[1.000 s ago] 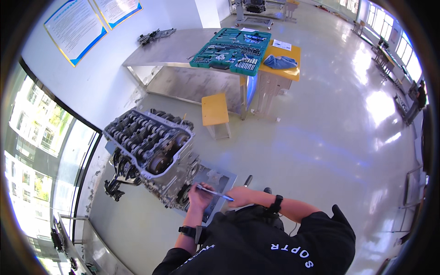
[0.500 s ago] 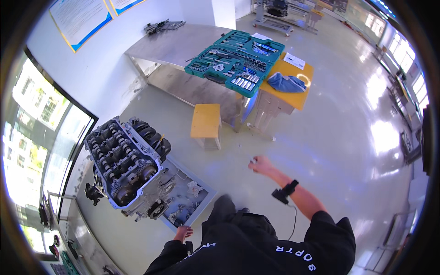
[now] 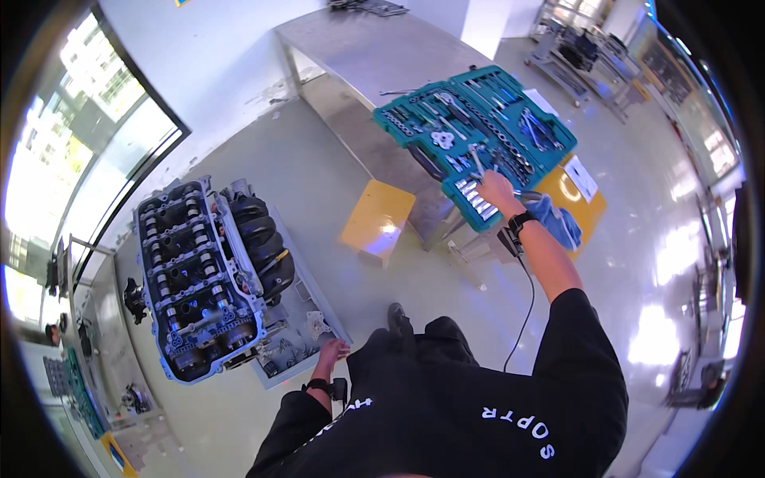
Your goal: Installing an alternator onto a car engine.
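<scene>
My right hand (image 3: 496,191) reaches over the near corner of a green socket set case (image 3: 430,165), which lies spread out on the metal table. Its fingers are closed and point down beside a row of large silver sockets (image 3: 476,199). What they grip, if anything, is hidden. Down by my left side hangs my left hand (image 3: 335,349), fingers loosely bent and apart, with nothing seen in it. It is close to the edge of a grey tray (image 3: 341,333) under an engine (image 3: 203,275) whose camshafts are exposed.
A yellow-topped stool (image 3: 377,217) stands before the metal table (image 3: 351,48). Beside the case, a blue cloth (image 3: 558,225) and a white sheet (image 3: 581,177) lie on another yellow top (image 3: 591,213). A cable (image 3: 529,311) trails from my right wrist.
My right hand has moved forward from above the floor to the case's socket row. The view has shifted with my step closer to the table. My left hand still hangs beside the tray.
</scene>
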`<state>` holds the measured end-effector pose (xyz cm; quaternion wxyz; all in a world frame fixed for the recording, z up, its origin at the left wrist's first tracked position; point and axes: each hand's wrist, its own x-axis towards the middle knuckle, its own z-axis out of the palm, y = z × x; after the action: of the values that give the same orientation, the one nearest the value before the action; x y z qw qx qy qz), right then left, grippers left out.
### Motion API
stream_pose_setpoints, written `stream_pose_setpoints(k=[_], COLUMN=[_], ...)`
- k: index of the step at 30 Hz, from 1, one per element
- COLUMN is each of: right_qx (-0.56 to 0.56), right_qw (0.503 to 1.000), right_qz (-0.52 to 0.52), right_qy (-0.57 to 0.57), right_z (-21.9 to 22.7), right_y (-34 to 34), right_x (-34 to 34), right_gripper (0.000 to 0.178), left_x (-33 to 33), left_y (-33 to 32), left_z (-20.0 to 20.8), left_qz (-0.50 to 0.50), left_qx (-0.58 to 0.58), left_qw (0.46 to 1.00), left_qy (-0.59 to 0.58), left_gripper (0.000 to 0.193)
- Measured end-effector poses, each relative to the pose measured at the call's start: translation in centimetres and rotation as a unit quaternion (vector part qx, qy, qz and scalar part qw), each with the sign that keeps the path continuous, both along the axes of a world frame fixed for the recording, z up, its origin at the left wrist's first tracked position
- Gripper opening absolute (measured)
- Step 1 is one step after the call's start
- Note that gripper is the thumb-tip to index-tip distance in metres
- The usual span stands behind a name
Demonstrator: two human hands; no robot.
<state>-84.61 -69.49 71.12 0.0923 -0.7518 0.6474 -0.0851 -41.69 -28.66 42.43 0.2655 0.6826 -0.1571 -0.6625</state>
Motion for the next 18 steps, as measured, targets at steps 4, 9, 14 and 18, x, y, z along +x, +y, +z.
stream_pose_setpoints(k=[4, 9, 14, 18], right_qx=[0.009, 0.018, -0.138, -0.187], right_qw=[0.998, 0.997, 0.979, 0.957], right_qz=[-0.015, 0.010, 0.050, 0.213], right_qy=[0.057, 0.072, 0.143, -0.053], right_z=[-4.7, -8.1, -4.1, -3.7], right_y=[-6.7, -14.9, -18.1, -20.8], right_x=[-1.7, -5.9, -3.0, 2.5], right_gripper=[0.040, 0.049, 0.047, 0.035], left_x=[-2.1, -5.0, -9.6, -12.7], left_y=[-4.5, -0.6, 6.6, 5.4], left_z=[4.7, 4.4, 2.5, 2.6], left_qz=[0.094, 0.218, 0.253, 0.313], left_qx=[-0.048, 0.021, 0.158, 0.096], left_qw=[0.994, 0.973, 0.954, 0.944], left_qy=[0.001, -0.067, -0.034, -0.040], left_gripper=[0.024, 0.021, 0.017, 0.017])
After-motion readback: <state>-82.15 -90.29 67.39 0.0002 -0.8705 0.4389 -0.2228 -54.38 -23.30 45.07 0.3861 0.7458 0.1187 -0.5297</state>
